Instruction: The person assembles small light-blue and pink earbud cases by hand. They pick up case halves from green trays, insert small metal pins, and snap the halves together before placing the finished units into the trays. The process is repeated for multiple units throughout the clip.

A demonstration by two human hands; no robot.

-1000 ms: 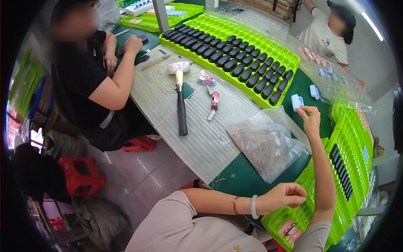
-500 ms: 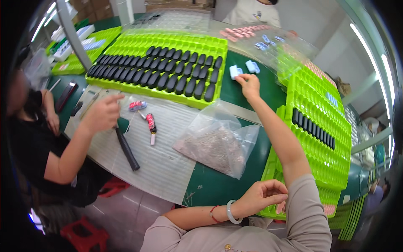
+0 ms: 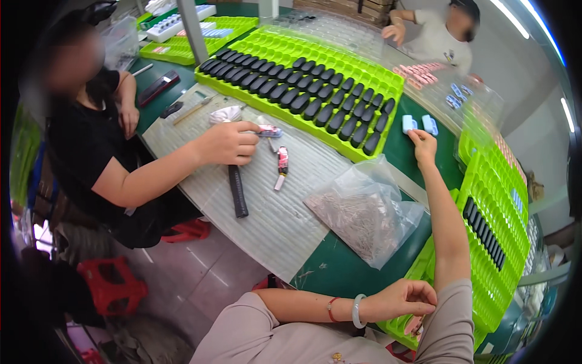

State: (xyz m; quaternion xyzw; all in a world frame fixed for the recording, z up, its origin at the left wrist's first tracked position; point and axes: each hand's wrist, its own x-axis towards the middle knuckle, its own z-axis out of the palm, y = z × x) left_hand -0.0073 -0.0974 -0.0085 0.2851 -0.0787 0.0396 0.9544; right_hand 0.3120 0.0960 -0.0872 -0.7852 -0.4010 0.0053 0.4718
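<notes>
My right hand (image 3: 424, 147) reaches out over the green tabletop, thumb and fingers pinching the lower end of a light-blue plastic part (image 3: 409, 124). Just beside it lies a second light-blue part (image 3: 430, 125). Bent in front of my body, my left hand (image 3: 397, 301) wears a pale bangle and a red string at the wrist. Its thumb and fingertips come together by my right sleeve; whatever is between them is too small to make out. Under that hand, pink pieces (image 3: 414, 326) show in a green tray, partly hidden by my arms.
A green tray of black oval pieces (image 3: 297, 100) spans the back. Another green tray (image 3: 485, 273) stands right. A clear bag of thin pieces (image 3: 364, 221) lies mid-table. At left, a co-worker's hand (image 3: 233, 144) is over a black-handled tool (image 3: 237, 191), near a small bottle (image 3: 282, 164).
The view has swung left, so everything sits further right. The co-worker's hand has come down toward the small red-and-blue item. My right hand stays at the same light-blue part.
</notes>
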